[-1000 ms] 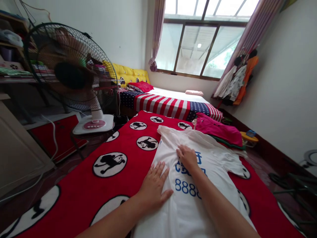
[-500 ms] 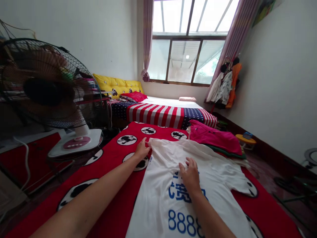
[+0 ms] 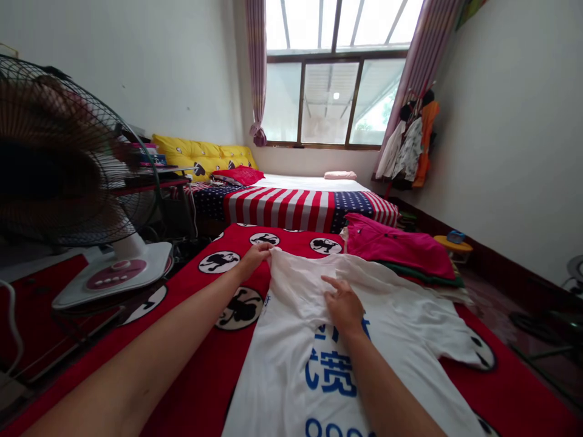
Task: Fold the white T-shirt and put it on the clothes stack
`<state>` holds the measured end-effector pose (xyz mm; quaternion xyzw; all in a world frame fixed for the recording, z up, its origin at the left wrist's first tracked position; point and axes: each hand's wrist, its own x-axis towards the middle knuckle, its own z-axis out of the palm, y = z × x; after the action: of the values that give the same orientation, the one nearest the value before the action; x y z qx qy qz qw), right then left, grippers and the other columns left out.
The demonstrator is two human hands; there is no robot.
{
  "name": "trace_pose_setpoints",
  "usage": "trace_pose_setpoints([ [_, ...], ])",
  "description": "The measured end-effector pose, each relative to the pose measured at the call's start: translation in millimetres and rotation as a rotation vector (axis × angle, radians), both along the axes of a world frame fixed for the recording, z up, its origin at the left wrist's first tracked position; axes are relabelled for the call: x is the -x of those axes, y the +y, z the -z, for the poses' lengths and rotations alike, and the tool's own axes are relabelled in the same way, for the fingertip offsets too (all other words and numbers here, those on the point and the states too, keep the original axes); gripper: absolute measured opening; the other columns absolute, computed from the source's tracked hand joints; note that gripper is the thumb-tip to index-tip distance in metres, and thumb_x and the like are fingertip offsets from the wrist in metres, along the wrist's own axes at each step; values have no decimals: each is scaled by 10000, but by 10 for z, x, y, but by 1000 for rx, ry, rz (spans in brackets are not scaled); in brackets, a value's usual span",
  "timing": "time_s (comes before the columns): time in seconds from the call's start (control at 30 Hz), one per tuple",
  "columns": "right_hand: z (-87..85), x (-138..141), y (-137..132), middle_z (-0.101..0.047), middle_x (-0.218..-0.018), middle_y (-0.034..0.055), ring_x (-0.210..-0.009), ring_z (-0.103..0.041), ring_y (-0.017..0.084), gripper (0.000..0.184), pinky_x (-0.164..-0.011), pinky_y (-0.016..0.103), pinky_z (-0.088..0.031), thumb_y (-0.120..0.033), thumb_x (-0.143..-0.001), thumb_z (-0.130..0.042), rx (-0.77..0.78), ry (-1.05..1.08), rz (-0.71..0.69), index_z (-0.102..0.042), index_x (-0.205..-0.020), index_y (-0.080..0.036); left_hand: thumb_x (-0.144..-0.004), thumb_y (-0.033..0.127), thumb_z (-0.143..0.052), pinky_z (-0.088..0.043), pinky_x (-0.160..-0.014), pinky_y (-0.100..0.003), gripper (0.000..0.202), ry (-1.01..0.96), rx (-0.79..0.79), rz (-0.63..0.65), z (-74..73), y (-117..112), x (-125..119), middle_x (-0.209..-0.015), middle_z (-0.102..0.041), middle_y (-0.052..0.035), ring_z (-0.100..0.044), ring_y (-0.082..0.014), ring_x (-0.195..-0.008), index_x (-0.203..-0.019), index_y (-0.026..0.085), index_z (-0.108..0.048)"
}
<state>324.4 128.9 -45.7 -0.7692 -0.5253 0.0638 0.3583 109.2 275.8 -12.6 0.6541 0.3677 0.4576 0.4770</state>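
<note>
Fan (image 3: 86, 182) at far left. Left hand (image 3: 255, 258) pinches the near-left top corner of shirt (image 3: 291, 340), spread print-up on red blanket (image 3: 191, 370). Right hand (image 3: 344, 303) open over shirt, index extended. Pink garment (image 3: 396, 246) right.

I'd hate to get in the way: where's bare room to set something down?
Red blanket lies bare between the left forearm and white shirt, and right of the shirt. The white bed top is open between red pillow and pink roll. Crowded: the shirt's far edge, beside pink clothes.
</note>
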Motion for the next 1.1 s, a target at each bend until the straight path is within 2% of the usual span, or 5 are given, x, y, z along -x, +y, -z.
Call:
trace_pose_setpoints([
  [0.23, 82, -64, -28, -653, -1017, 70, -943, -611, 188, 423, -868, 257, -445, -97, -723, -443, -382, 169, 58, -705, -1054, -134, -596, 210, -485, -402, -555, -241, 103, 99, -19, 17, -169, 236, -185, -580, -560, 6, -516, -133, -558, -619, 165, -575],
  [0.53, -54, 22, -108, -605, -1164, 76, -945, -616, 218, 469, -724, 276, -425, -111, -795, -430, -5, -8, 211, -630, -1212, -190, -674, 393, -694, -387, -521, -252, 264, 397, 79, -179, 15, 269, -131, -466, -521, 5, -567, -177, -523, -565, 188, -566],
  [0.67, -61, 18, -102, -612, -1160, 53, -955, -614, 207, 456, -725, 267, -417, -120, -792, -445, 8, 10, 215, -638, -1195, -212, -658, 566, -691, -431, -500, -288, 434, 447, 187, -87, -6, 164, -26, -508, -606, -64, -605, -215, -526, -537, 165, -579],
  [0.83, -58, 16, -88, -611, -1170, 40, -950, -613, 189, 448, -719, 250, -422, -126, -790, -455, 20, 22, 232, -642, -1184, -229, -618, 482, -754, -485, -568, -266, 401, 370, 119, 49, -42, 33, 41, -734, -703, -85, -650, -200, -670, -805, 129, -716],
  [1.1, -31, 8, -90, -616, -1148, 52, -952, -621, 198, 451, -730, 247, -443, -137, -781, -466, 31, -10, 210, -638, -1186, -234, -789, 238, -665, -479, -847, -327, 171, 352, -141, -230, -24, 217, 45, -1014, -674, -54, -579, -248, -1037, -935, 152, -689],
])
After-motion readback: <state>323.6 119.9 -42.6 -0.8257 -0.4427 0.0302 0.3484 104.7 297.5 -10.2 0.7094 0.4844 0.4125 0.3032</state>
